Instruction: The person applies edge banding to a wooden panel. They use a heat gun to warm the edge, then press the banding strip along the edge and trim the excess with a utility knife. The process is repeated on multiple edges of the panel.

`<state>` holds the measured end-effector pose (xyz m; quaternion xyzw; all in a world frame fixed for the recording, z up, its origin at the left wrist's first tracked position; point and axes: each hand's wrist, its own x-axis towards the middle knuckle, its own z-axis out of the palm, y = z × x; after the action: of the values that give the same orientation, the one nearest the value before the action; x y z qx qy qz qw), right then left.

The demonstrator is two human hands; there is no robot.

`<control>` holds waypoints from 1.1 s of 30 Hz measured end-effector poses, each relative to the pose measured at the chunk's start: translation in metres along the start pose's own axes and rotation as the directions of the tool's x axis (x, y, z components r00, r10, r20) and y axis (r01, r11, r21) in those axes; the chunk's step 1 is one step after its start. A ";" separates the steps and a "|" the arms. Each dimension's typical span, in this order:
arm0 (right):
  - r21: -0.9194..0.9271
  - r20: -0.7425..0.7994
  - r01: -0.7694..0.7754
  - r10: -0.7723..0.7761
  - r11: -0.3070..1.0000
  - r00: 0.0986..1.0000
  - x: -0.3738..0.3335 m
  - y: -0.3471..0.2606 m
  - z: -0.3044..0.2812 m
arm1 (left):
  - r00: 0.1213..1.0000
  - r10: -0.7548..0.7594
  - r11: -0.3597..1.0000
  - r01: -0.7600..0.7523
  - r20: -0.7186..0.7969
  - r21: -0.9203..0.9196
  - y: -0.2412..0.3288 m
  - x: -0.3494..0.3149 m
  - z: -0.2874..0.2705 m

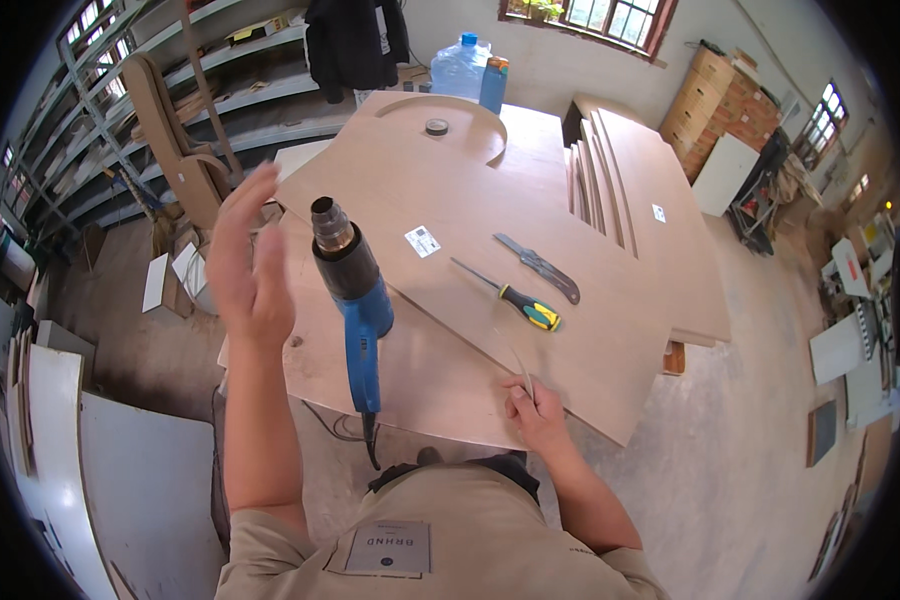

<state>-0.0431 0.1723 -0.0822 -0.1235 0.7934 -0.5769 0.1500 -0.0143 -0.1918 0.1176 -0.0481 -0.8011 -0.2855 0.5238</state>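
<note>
My left hand (250, 255) is raised at the left, fingers stretched out and slightly blurred, with nothing in it. Beside it a blue and black heat gun (358, 290) points its metal nozzle upward, its cord hanging from the handle. My right hand (538, 415) is closed on a thin, pale strip (527, 375) by the front edge of the board. Beyond that hand, a screwdriver (530, 308) with a yellow, green and black handle lies on the large wooden board (590, 350). A folding saw (538, 268) lies farther back, and a white label (422, 241) sits to its left.
A roll of tape (436, 127) rests at the back of the board, near a large blue water bottle (459, 68) and a smaller blue bottle (493, 85). Stacked panels (660, 230) stand at the right. Metal shelves (260, 100) line the back left.
</note>
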 end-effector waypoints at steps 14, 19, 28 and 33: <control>-0.291 0.015 0.565 -0.587 0.772 0.810 0.057 -0.202 0.009 | 0.940 -0.328 0.935 0.308 0.096 0.173 -0.020 -0.244 0.005; -0.386 0.010 0.693 -0.748 0.609 0.663 0.074 -0.231 0.046 | 0.965 -0.220 0.941 0.169 0.146 0.294 -0.026 -0.245 0.004; -0.334 -0.001 0.768 -0.815 0.547 0.579 0.077 -0.219 0.067 | 0.966 -0.211 0.945 0.163 0.148 0.283 -0.026 -0.247 0.006; -0.334 -0.022 0.779 -0.830 0.531 0.557 0.076 -0.221 0.065 | 0.966 -0.193 0.946 0.138 0.171 0.292 -0.027 -0.247 0.005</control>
<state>-0.0835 0.0195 0.1025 -0.4442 0.7303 -0.4679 -0.2246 0.0821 -0.1571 -0.1088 0.0656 -0.8823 -0.2073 0.4174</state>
